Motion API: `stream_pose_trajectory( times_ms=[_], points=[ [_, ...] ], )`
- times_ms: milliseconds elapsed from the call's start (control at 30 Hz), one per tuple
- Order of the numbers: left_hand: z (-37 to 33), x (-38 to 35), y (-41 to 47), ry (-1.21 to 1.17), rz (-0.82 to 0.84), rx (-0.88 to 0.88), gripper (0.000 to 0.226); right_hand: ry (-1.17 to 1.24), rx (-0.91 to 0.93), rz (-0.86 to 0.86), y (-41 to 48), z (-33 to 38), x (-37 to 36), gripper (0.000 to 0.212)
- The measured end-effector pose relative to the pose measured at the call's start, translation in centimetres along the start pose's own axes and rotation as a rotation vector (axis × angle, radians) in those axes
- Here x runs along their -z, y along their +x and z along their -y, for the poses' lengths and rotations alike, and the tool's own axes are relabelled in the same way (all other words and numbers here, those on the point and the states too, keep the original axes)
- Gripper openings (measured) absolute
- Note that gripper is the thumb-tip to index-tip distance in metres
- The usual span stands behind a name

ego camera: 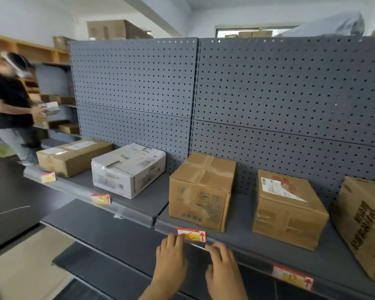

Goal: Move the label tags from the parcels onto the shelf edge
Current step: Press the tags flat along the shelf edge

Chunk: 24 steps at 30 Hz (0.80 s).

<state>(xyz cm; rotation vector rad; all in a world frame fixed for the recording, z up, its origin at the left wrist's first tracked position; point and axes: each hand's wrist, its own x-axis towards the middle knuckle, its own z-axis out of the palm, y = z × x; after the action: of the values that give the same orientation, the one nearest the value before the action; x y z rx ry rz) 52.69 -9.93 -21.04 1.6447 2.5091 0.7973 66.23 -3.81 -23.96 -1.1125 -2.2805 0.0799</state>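
A red, white and yellow label tag (194, 234) sits on the grey shelf edge (136, 215) below a brown parcel (200, 191). My left hand (171, 259) has its fingertips on the tag's left end. My right hand (222, 269) touches the edge strip just right of the tag, fingers spread. Three more tags are on the edge: one far left (48, 177), one under the white parcel (101, 199), one at the right (292, 277). Other parcels stand along the shelf: a long brown one (72, 155), a white one (128, 169), a brown one with a shipping label (288, 207).
A large printed carton (364, 224) stands at the far right of the shelf. A grey pegboard (225, 94) backs the shelf. Lower grey shelves (100, 230) jut out beneath. A person in a black shirt (8, 100) stands at the left by other shelving, holding a small parcel.
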Motion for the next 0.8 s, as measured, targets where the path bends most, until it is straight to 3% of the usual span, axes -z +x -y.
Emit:
stream_pose_trajectory(
  times_ms=[200, 467, 633, 800],
  points=[
    [3.7, -0.1, 4.2, -0.007, 0.056, -0.124, 0.061, -0.064, -0.190, -0.009, 3.6, 3.1, -3.0, 0.079],
    [7.2, -1.4, 6.1, 0.017, 0.127, -0.399, 0.070, -0.155, -0.337, -0.041, 3.7, 4.6, -4.2, 0.066],
    [7.0, -1.0, 6.7, -0.011, 0.149, -0.426, 0.084, -0.214, -0.316, -0.007, 3.5, 4.9, -3.8, 0.065],
    [7.4, -0.4, 7.3, 0.097, 0.128, -0.421, 0.064, -0.245, -0.240, -0.042, 3.5, 4.0, -4.4, 0.069]
  ],
)
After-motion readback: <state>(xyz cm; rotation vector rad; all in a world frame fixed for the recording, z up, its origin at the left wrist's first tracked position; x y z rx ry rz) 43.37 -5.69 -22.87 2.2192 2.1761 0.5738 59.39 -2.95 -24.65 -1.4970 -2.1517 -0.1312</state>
